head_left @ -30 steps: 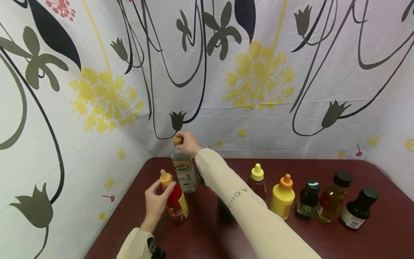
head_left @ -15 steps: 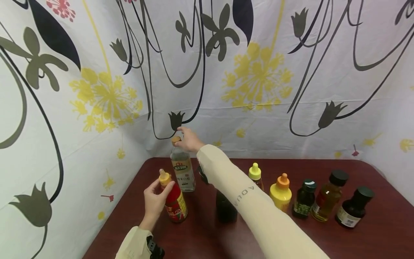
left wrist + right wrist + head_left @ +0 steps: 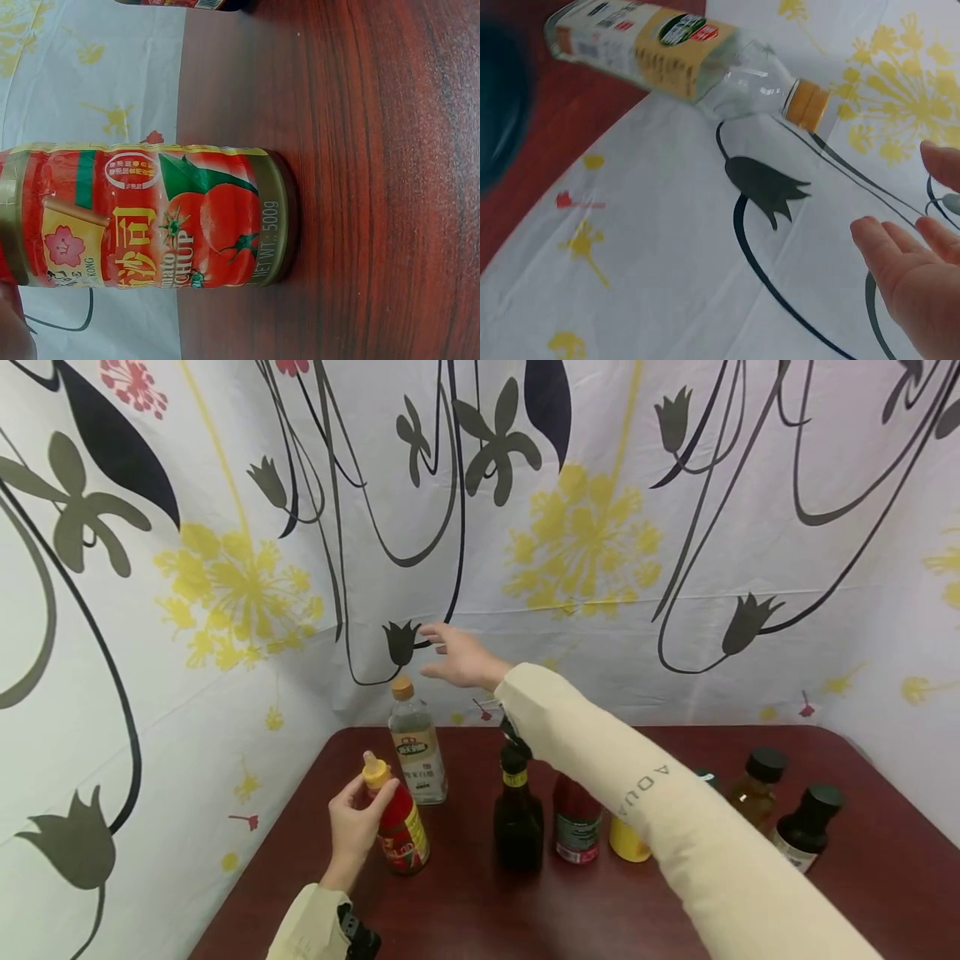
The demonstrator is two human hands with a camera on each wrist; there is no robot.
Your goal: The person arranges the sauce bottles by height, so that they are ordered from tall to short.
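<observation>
left hand on bottle (ketchup)

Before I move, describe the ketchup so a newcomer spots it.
On the table, go left in the head view. The ketchup stands there, nearer the camera than the clear bottle. Unlike that neighbour, it is red, yellow-capped and gripped by the left hand.

Your left hand sits low on the left, thumb and fingers curved toward each other in a pinching grip, your left forearm slanting up from the near side. Your right hand hangs higher and farther away, fingers loosely extended leftward, thumb apart, your right arm stretched diagonally from the near right.
</observation>
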